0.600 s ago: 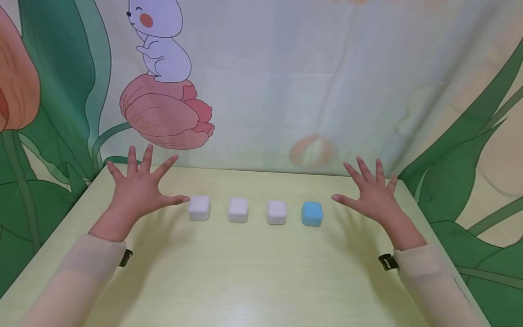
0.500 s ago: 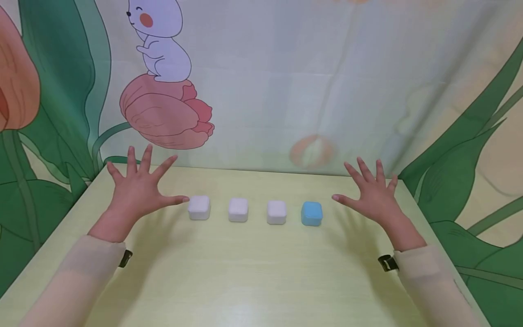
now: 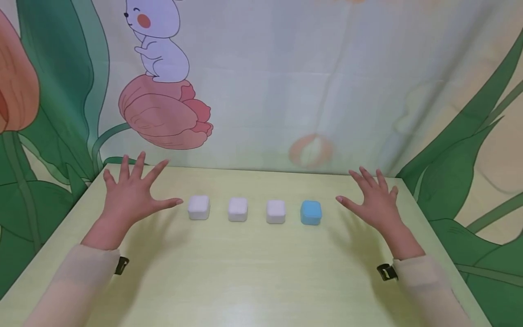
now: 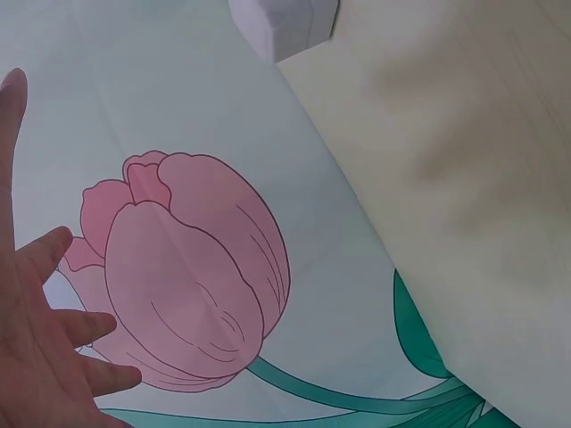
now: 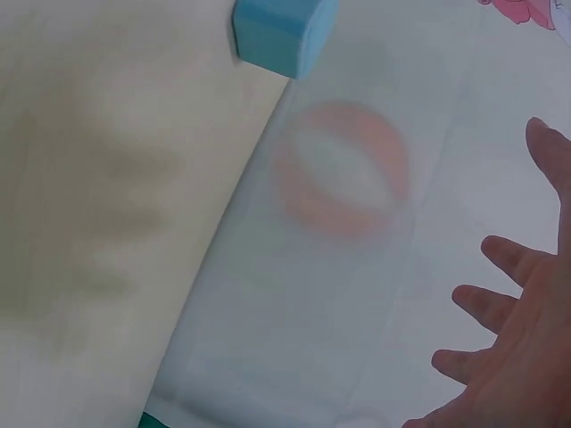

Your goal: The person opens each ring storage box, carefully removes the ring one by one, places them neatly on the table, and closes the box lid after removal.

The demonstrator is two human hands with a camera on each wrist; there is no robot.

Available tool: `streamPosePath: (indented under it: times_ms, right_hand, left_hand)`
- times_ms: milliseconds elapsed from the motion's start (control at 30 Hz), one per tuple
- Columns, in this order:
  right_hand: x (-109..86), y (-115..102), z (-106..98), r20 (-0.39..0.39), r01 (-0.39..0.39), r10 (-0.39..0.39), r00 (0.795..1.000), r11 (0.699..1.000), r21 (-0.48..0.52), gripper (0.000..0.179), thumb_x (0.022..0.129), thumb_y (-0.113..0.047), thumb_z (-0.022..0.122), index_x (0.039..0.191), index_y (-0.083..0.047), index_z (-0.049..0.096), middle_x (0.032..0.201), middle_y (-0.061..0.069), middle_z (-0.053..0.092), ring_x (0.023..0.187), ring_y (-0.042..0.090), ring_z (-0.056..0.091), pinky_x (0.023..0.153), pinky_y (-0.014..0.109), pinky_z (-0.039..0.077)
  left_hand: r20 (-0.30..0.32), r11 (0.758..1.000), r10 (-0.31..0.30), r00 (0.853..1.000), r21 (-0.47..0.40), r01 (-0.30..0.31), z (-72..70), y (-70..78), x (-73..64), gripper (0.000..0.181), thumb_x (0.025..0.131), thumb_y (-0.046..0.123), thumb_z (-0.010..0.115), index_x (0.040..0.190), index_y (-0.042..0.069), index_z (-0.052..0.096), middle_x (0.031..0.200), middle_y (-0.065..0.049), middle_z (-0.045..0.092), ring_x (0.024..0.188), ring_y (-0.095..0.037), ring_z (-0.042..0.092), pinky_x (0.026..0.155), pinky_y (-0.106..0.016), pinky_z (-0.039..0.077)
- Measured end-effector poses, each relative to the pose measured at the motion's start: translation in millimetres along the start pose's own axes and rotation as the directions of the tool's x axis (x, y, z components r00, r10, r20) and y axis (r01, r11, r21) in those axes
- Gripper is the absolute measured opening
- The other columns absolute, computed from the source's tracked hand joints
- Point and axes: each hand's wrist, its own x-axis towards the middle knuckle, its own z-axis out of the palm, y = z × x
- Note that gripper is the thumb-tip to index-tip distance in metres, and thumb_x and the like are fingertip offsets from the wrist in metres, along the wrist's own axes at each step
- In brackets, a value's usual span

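Observation:
Three white rounded blocks stand in a row on the table: a left one, a middle one and a right one. A blue rounded block ends the row on the right, each block apart from its neighbour. My left hand hovers left of the row, fingers spread, its thumb tip near the left white block. To the right of the blue block, my right hand hovers with spread fingers too. Neither hand holds anything. The wrist views show one white block and the blue block.
The pale wooden table ends at the back against a hanging cloth printed with tulips, leaves and a white animal. Black bands sit at both sleeve cuffs. Shadows of both hands fall on the tabletop.
Both hands have drawn slightly back and outward, away from the row. The left thumb tip now stands farther from the left white block. The blocks stay in place.

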Motion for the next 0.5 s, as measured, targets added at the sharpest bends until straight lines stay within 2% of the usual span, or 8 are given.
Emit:
streamPosePath:
  times_ms: [133, 367, 500]
  right_hand:
    - [-3.3, 2, 7, -0.024, 0.001, 0.000, 1.000, 1.000, 0.014, 0.083, 0.094, -0.058, 0.061, 0.159, -0.013, 0.034, 0.169, 0.021, 0.025, 0.156, 0.053, 0.010, 0.110, 0.088, 0.011]
    - [-7.2, 6, 20, -0.054, 0.014, -0.013, 0.998, 1.000, 0.019, 0.076, 0.096, -0.047, 0.063, 0.155, -0.008, 0.039, 0.164, 0.026, 0.032, 0.152, 0.052, 0.023, 0.110, 0.083, 0.026]
    - [-10.8, 7, 25, -0.074, 0.029, -0.025, 0.997, 0.998, 0.054, 0.071, 0.096, -0.041, 0.066, 0.153, -0.005, 0.042, 0.162, 0.027, 0.035, 0.150, 0.052, 0.029, 0.110, 0.079, 0.031]
  left_hand:
    - [-0.008, 1.000, -0.005, 1.000, -0.002, 0.005, 2.2, -1.8, -3.3, 0.103, 0.078, 0.072, 0.070, 0.160, 0.024, 0.032, 0.167, -0.030, 0.017, 0.151, -0.063, 0.012, 0.112, -0.087, 0.009]
    - [-0.014, 1.000, 0.002, 1.000, 0.014, -0.002, 10.2, -3.2, -9.4, 0.099, 0.081, 0.068, 0.070, 0.159, 0.021, 0.034, 0.164, -0.029, 0.025, 0.147, -0.060, 0.023, 0.109, -0.085, 0.022]
    - [-0.023, 1.000, 0.009, 1.000, 0.008, -0.009, 14.4, -4.3, -13.0, 0.097, 0.082, 0.066, 0.070, 0.158, 0.019, 0.035, 0.162, -0.029, 0.029, 0.146, -0.057, 0.027, 0.107, -0.083, 0.027]
